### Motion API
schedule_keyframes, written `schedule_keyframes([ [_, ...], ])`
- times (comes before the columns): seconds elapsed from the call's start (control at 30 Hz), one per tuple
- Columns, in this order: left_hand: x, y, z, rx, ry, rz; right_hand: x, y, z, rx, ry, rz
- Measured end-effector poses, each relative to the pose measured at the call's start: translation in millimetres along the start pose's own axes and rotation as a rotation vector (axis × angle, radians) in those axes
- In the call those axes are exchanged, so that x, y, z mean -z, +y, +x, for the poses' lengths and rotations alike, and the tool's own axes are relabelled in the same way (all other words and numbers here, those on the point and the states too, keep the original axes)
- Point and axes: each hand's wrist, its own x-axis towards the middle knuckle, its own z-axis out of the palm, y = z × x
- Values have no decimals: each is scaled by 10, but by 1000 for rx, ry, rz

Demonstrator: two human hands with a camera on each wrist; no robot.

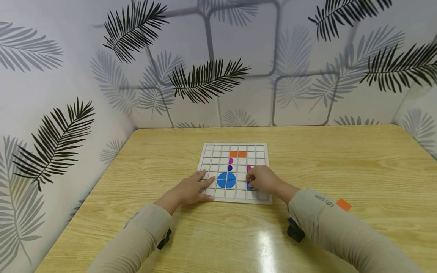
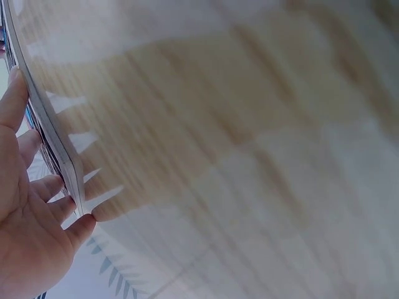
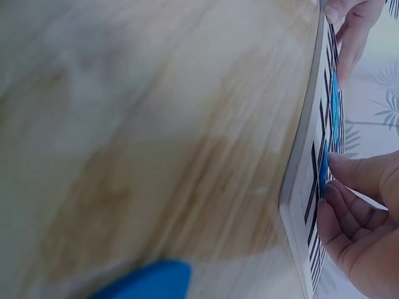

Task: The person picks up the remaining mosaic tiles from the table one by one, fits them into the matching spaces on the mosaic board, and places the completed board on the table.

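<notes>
A white grid board (image 1: 209,161) lies on the wooden table. My left hand (image 1: 194,188) rests with spread fingers on its left edge; in the left wrist view the fingertips (image 2: 51,185) touch the board's rim. At the right part of the board, my right hand (image 1: 264,178) pinches a blue piece (image 3: 323,167) between thumb and fingers, close against the grid. Part of that piece is hidden by the hand. A blue circle (image 1: 226,180) made of quarter pieces sits left of it. Beside the right fingers a magenta piece (image 1: 249,167) is partly covered.
Higher on the grid are two orange squares (image 1: 238,154), with a magenta half-round piece (image 1: 230,161) and a dark blue one (image 1: 230,168) below. A loose orange piece (image 1: 343,204) lies beside the right sleeve. Another blue piece (image 3: 149,281) lies on the table near the right wrist.
</notes>
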Motion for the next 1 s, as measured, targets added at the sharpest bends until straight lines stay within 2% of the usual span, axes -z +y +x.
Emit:
schedule_keyframes([
  [0.17, 11, 8, 17, 14, -3, 6, 35, 26, -18, 21, -17, 8],
  [0.47, 23, 38, 13, 6, -26, 7, 124, 102, -104, 4, -30, 47],
  [0.73, 9, 32, 1, -1, -15, -7, 265, 118, -294, 43, -21, 120],
  [0.87, -1, 19, -2, -21, -3, -6, 323, 150, -392, 73, -37, 153],
  [1.0, 2, 21, -6, -15, 0, -20, 383, 177, -487, 90, -46, 166],
])
